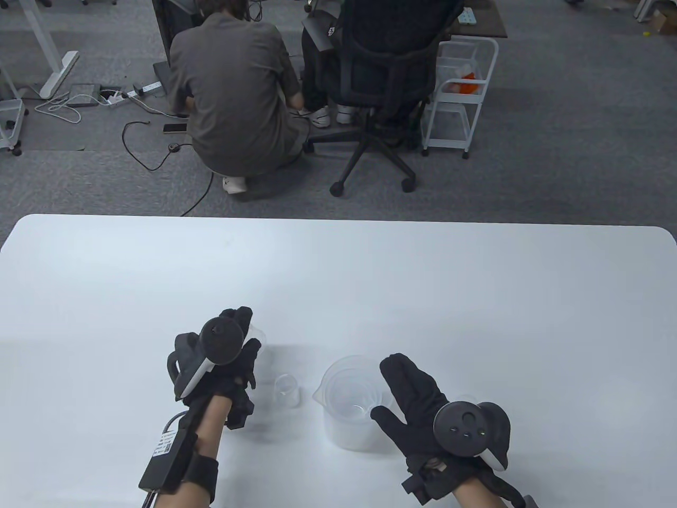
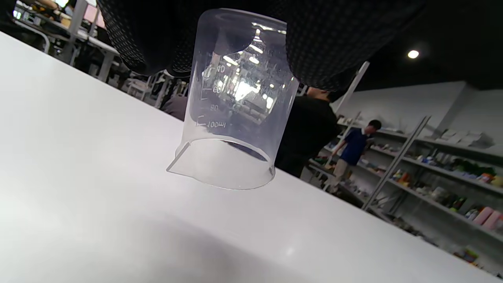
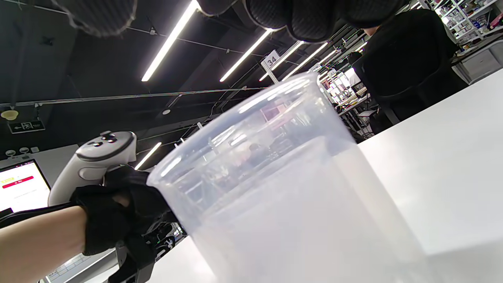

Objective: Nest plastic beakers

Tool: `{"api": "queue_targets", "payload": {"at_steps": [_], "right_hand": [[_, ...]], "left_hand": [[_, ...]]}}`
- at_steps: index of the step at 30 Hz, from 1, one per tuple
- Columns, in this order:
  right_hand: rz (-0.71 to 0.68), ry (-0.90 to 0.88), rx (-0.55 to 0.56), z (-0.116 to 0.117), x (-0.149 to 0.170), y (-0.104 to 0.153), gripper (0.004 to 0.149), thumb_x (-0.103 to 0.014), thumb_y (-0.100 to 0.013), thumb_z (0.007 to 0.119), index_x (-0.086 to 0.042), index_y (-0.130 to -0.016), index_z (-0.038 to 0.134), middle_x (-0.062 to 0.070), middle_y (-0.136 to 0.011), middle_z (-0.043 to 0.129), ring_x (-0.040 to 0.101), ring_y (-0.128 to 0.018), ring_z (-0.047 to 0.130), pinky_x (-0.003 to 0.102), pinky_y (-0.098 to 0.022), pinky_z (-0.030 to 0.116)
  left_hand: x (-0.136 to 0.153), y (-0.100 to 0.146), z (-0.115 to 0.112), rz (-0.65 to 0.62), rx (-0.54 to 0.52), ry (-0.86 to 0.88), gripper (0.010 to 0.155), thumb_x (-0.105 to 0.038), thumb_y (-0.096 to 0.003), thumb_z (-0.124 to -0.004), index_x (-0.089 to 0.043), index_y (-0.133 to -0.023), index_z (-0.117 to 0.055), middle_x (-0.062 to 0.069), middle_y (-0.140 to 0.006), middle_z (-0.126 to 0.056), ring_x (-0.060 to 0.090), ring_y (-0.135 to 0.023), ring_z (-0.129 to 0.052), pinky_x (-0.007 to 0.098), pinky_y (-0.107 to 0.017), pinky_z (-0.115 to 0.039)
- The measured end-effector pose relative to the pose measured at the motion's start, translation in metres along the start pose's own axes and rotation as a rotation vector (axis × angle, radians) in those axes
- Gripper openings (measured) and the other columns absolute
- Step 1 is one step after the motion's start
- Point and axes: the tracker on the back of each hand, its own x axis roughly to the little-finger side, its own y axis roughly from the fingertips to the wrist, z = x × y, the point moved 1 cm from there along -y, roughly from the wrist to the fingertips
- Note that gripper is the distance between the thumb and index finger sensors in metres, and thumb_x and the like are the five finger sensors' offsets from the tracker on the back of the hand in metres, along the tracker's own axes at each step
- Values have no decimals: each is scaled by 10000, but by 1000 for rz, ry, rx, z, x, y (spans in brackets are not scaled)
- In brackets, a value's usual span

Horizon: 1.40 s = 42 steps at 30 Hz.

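- The left hand [image 1: 225, 360] grips a clear 100 ml beaker [image 2: 235, 102], its fingers [image 2: 322, 43] wrapped round the closed base. In the left wrist view the beaker hangs mouth down, with its spout and rim just over the white surface [image 1: 338, 275]; I cannot tell whether the rim touches.
- Held upside down like this, it will likely need turning mouth up before it can go inside another beaker.
- The right hand [image 1: 418, 402] rests spread open against the right side of the large translucent beaker [image 1: 351, 405], fingers [image 1: 404, 373] lying over its rim. This looks like steadying rather than lifting; the beaker stands upright on the surface.
- Inside the large beaker a smaller beaker seems to sit already nested, though its outline is faint.
- A tiny clear beaker [image 1: 286, 389] stands upright between the two hands, near the large beaker's spout and untouched.
- Room to move: the far half of the surface lies open beyond the hands, and the far edge is well away. The tiny beaker sits in the path between the left hand and the large beaker, so a low sideways carry could knock it; lifting over looks safer.
- Beyond the surface, a crouching person [image 1: 238, 90] and an office chair [image 1: 383, 79] are on the floor, well apart from the work.
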Motion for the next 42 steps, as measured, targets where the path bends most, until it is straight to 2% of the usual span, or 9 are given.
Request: {"api": "queue_targets", "payload": {"at_steps": [10, 18, 25, 32, 36, 39, 42], "right_hand": [[16, -100, -7, -14, -8, -9, 755, -563, -486, 699, -138, -1044, 421, 200, -1137, 461, 462, -977, 601, 590, -657, 575], [24, -219, 1, -22, -16, -13, 769, -568, -490, 696, -132, -1048, 395, 207, -1138, 457, 468, -977, 598, 592, -654, 577], [-8, -281, 3, -17, -30, -16, 800, -582, -495, 681, -128, -1053, 330, 220, -1144, 418, 479, -986, 575, 604, -653, 567], [-46, -360, 18, -8, -43, -18, 868, -619, -492, 657, -125, -1047, 208, 249, -1151, 342, 495, -994, 559, 617, -645, 569], [-51, -349, 24, -4, -47, -18, 812, -565, -506, 674, -136, -1050, 250, 239, -1143, 400, 474, -973, 608, 605, -635, 586], [-58, -312, 36, -2, -48, -18, 733, -493, -517, 690, -141, -1050, 331, 209, -1108, 519, 431, -925, 689, 577, -622, 614], [-58, -309, 45, 0, -48, -18, 706, -471, -516, 705, -129, -1044, 385, 207, -1084, 559, 421, -887, 728, 559, -606, 640]], "left_hand": [[-33, 38, 36, -182, -85, 355, 647, -374, -457, -773, -226, -1033, -519, 125, -1089, -517, 418, -947, -743, 453, -636, -759], [-63, 64, 44, -304, -61, 648, 654, -379, -469, -759, -211, -1045, -500, 136, -1092, -511, 421, -948, -744, 450, -636, -761], [-87, 81, 33, -379, 25, 889, 648, -379, -478, -738, -206, -1050, -485, 142, -1096, -494, 425, -955, -730, 452, -645, -751], [-97, 93, 17, -389, 95, 1045, 646, -378, -486, -721, -199, -1054, -470, 153, -1098, -480, 432, -959, -718, 453, -648, -746], [-96, 98, 7, -389, 130, 1091, 645, -376, -489, -717, -194, -1054, -467, 157, -1097, -476, 437, -961, -713, 461, -650, -737], [-96, 103, 0, -396, 155, 1095, 645, -378, -490, -714, -194, -1055, -465, 157, -1098, -477, 435, -962, -713, 460, -653, -735], [-94, 107, -6, -384, 144, 1113, 645, -377, -489, -712, -196, -1055, -463, 157, -1097, -474, 434, -963, -711, 457, -654, -736]]}}
